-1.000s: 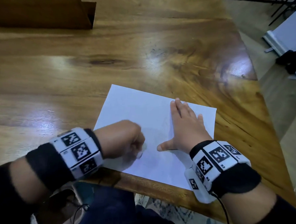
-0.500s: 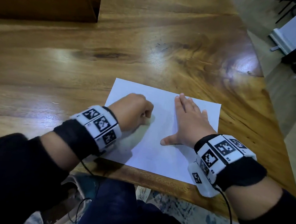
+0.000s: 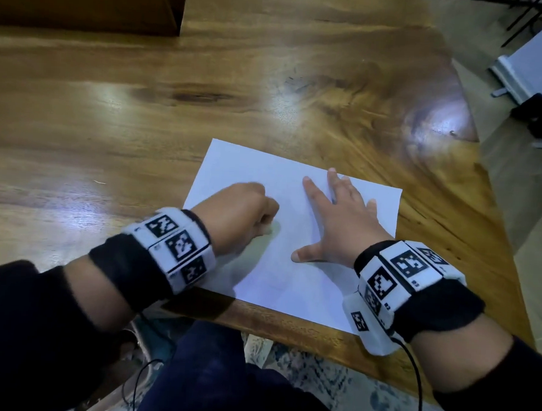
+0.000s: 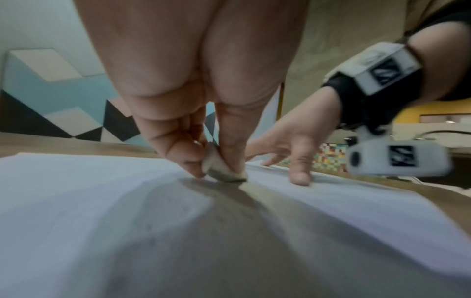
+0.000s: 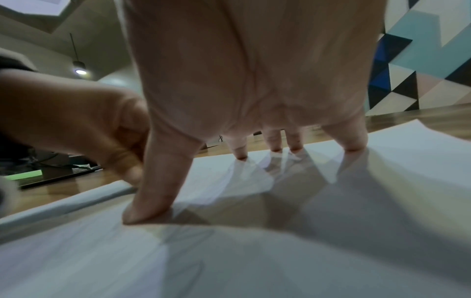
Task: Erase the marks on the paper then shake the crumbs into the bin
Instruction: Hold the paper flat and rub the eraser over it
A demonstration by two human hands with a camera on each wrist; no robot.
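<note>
A white sheet of paper (image 3: 259, 170) lies near the front edge of the wooden table (image 3: 79, 126). My left hand (image 3: 247, 213) pinches a small white eraser (image 4: 221, 167) between thumb and fingers, its worn grey end pressed on the paper (image 4: 76, 191). Only faint pencil traces show on the sheet. My right hand (image 3: 341, 221) lies flat on the sheet's right half with fingers spread; in the right wrist view its fingertips (image 5: 241, 155) and thumb press the paper (image 5: 395, 161) down. No bin is in view.
A brown wooden box (image 3: 85, 4) stands at the table's far left. The table's right edge falls away to the floor, where a white board (image 3: 540, 71) and a black object (image 3: 541, 115) lie. My legs show below the front edge.
My left hand with the eraser went from the sheet's lower left up toward its middle, then back a little. The right hand stays pressed on the paper.
</note>
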